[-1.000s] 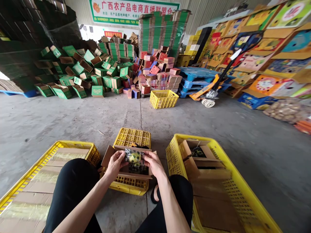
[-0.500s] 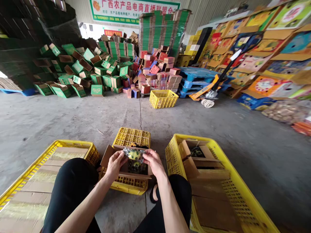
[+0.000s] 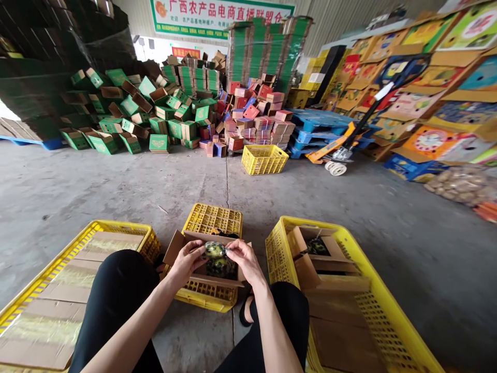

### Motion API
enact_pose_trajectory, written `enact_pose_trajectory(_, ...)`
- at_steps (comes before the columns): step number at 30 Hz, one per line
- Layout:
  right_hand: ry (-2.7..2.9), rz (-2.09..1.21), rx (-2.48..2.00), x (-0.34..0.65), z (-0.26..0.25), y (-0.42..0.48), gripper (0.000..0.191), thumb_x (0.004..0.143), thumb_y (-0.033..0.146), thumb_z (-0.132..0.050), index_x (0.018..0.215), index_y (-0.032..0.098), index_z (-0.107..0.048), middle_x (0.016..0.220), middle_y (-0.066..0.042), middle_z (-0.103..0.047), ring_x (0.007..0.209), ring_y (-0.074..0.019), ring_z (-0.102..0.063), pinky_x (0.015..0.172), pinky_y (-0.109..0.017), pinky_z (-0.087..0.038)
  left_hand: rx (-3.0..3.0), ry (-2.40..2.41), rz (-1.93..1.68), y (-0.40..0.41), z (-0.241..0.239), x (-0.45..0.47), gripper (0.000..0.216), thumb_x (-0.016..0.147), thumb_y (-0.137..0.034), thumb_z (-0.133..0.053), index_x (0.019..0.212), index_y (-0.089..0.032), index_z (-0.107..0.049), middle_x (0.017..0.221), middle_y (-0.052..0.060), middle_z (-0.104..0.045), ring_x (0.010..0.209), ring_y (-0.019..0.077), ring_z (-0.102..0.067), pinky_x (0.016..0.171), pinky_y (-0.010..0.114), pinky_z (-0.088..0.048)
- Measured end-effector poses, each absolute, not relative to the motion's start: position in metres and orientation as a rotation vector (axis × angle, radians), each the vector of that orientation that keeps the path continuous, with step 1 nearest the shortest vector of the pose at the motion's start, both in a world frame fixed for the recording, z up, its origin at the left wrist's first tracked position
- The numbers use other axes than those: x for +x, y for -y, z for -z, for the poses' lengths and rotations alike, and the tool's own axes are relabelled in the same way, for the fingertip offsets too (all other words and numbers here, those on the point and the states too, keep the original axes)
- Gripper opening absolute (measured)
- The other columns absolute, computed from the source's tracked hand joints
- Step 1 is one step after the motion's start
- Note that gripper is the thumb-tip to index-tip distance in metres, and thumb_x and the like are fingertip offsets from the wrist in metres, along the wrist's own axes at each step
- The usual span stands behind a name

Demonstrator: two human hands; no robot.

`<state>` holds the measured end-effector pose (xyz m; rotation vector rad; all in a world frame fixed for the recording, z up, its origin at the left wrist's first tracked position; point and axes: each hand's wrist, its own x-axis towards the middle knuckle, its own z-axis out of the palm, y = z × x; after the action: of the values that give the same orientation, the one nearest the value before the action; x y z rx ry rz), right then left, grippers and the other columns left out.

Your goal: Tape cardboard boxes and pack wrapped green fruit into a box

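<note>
Between both hands is a small plastic-wrapped fruit (image 3: 215,250), greenish-yellow with dark patches; its exact kind is unclear. The fingertips of my left hand (image 3: 188,261) pinch the wrapper's left end. At its right end, my right hand (image 3: 246,260) pinches the film with thumb and fingers. Directly below lies an open cardboard box (image 3: 174,249) with more dark and green wrapped pieces (image 3: 222,268) inside, partly hidden by the hands. That box rests on an upturned yellow plastic crate (image 3: 213,216) between my knees.
A yellow crate (image 3: 153,238) of taped cartons (image 3: 58,305) stands left. Another yellow crate (image 3: 388,305) at right holds cartons, one open (image 3: 303,241) with dark wrapped contents. Farther off are a yellow basket (image 3: 265,159), a pallet jack (image 3: 341,153), blue pallets (image 3: 322,122) and piled green boxes (image 3: 159,142).
The wrapped fruit has turned, showing a greener side, and its film is drawn in closer. My fingertips are slightly nearer each other. The whole view has shifted a little.
</note>
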<state>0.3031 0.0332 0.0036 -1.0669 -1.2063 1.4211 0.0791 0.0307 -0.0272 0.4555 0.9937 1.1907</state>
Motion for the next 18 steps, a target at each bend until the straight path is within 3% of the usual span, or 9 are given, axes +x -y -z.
enact_pose_trajectory(5,1.200,-1.476,-1.052,0.301,-0.004,-0.033,0.038,0.075,0.051,-0.088,0.102,0.028,-0.076,0.119,-0.004,-0.075,0.121,-0.0278,-0.065,0.111,-0.043,-0.046,0.443,-0.968,-1.254,-0.028,0.029,0.081,0.046,0.064,-0.022,-0.100,0.101,-0.016,-0.073,0.100,0.006,-0.078,0.079,0.0155,-0.076,0.077,0.026,-0.066)
enact_pose_trajectory(10,1.213,-1.524,-1.063,0.299,-0.002,-0.033,0.046,0.078,0.052,-0.087,0.117,0.030,-0.077,0.130,-0.004,-0.074,0.126,-0.0287,-0.065,0.113,-0.046,-0.047,0.502,-0.982,-1.295,-0.027,0.026,0.081,0.053,0.061,-0.028,-0.101,0.105,-0.016,-0.073,0.103,0.007,-0.078,0.087,0.0190,-0.077,0.079,0.029,-0.064)
enact_pose_trajectory(14,1.204,-1.513,-1.113,0.300,0.004,-0.034,0.043,0.075,0.045,-0.087,0.114,0.029,-0.079,0.124,-0.004,-0.077,0.120,-0.0294,-0.068,0.109,-0.047,-0.051,0.552,-1.009,-1.306,-0.025,0.025,0.083,0.062,0.061,-0.032,-0.100,0.114,-0.018,-0.073,0.109,0.008,-0.078,0.095,0.0216,-0.076,0.079,0.029,-0.063)
enact_pose_trajectory(18,1.159,-1.448,-1.181,0.299,0.010,-0.037,0.027,0.073,0.041,-0.084,0.096,0.027,-0.081,0.109,-0.005,-0.080,0.107,-0.0295,-0.073,0.102,-0.047,-0.054,0.511,-1.005,-1.317,-0.026,0.027,0.084,0.074,0.063,-0.027,-0.099,0.130,-0.024,-0.069,0.120,0.009,-0.076,0.099,0.0201,-0.076,0.077,0.024,-0.062)
